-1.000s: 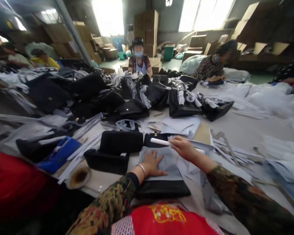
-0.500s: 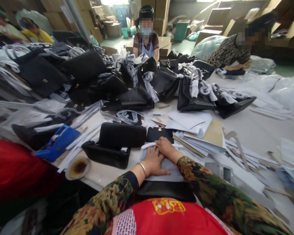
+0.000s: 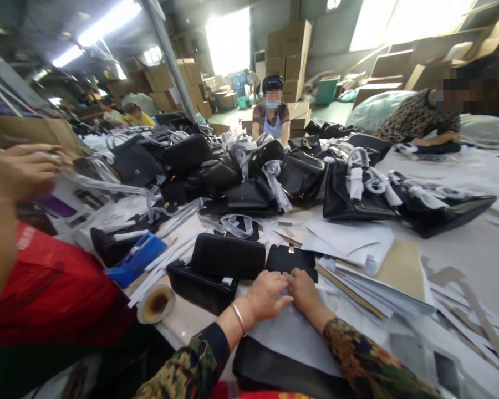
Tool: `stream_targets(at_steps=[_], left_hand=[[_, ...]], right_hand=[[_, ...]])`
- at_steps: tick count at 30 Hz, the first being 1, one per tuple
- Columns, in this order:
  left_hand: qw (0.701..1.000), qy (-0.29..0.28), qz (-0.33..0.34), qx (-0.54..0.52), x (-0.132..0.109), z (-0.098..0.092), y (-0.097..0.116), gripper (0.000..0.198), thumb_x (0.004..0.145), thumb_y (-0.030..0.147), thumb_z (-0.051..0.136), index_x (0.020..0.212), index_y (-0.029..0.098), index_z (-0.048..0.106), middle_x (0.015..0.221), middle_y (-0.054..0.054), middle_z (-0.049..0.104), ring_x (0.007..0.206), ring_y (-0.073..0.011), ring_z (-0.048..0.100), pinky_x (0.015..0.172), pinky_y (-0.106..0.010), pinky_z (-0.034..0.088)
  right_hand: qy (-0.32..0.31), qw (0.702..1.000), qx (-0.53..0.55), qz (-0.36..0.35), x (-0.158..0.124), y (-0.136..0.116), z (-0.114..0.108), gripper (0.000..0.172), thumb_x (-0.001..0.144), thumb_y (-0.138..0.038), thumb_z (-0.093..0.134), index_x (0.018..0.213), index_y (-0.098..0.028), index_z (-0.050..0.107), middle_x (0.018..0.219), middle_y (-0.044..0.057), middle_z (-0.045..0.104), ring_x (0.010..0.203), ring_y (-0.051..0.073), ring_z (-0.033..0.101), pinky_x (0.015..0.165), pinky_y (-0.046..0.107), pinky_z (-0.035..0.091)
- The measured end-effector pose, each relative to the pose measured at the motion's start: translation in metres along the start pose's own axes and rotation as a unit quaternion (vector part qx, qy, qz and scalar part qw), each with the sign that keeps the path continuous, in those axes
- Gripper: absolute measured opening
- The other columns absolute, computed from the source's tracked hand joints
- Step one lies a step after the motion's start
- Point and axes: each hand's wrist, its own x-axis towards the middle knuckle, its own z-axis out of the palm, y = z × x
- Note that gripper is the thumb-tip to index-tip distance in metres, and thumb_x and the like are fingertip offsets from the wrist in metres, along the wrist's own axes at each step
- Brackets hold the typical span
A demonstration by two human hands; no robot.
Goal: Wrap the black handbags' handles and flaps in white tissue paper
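With left hand (image 3: 266, 295) and right hand (image 3: 304, 292) curled, cannot tell around what, press evenly, keeping sheet (image 3: 293, 338) flat on bag (image 3: 280, 370).

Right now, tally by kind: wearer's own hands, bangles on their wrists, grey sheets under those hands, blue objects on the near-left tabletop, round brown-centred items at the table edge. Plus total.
Left hand and right hand: 2
Bangle: 1
Grey sheet: 1
Blue object: 1
Round brown-centred item: 1
Total: 6
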Motion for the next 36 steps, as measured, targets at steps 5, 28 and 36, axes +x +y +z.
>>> stream_targets(at_steps=[5,28,36], left_hand=[[0.975,0.048,-0.125,0.178,0.006,-0.066,-0.031,0.078,0.075,0.051,0.073,0.144,0.026,0.046,0.153,-0.014,0.040,0.147,-0.0371,0.021,0.118,-0.060,0.009],[0.920,-0.212,-0.171,0.282,0.003,-0.170,-0.133,0.069,0.068,0.023,0.080,0.132,0.035,0.058,0.118,-0.012,0.062,0.111,-0.0356,0.059,0.098,-0.052,0.041],[0.984,-0.073,-0.056,0.150,0.061,-0.087,-0.024,0.035,0.089,0.019,0.053,0.123,0.020,0.059,0.115,-0.012,0.060,0.106,-0.0244,0.059,0.092,-0.035,0.048]], right_hand=[[0.057,0.998,-0.012,-0.006,-0.003,0.000,0.015,0.029,0.095,-0.022,0.050,0.113,-0.027,0.072,0.094,0.009,0.063,0.089,0.024,0.054,0.075,0.032,0.037],[0.079,0.997,-0.002,0.015,0.004,0.004,0.036,0.035,0.091,-0.015,0.051,0.115,-0.029,0.071,0.101,0.010,0.065,0.096,0.028,0.058,0.081,0.036,0.041],[0.023,1.000,-0.013,0.016,-0.005,-0.007,-0.006,0.028,0.095,-0.022,0.052,0.114,-0.024,0.071,0.101,0.011,0.065,0.093,0.025,0.056,0.077,0.032,0.040]])
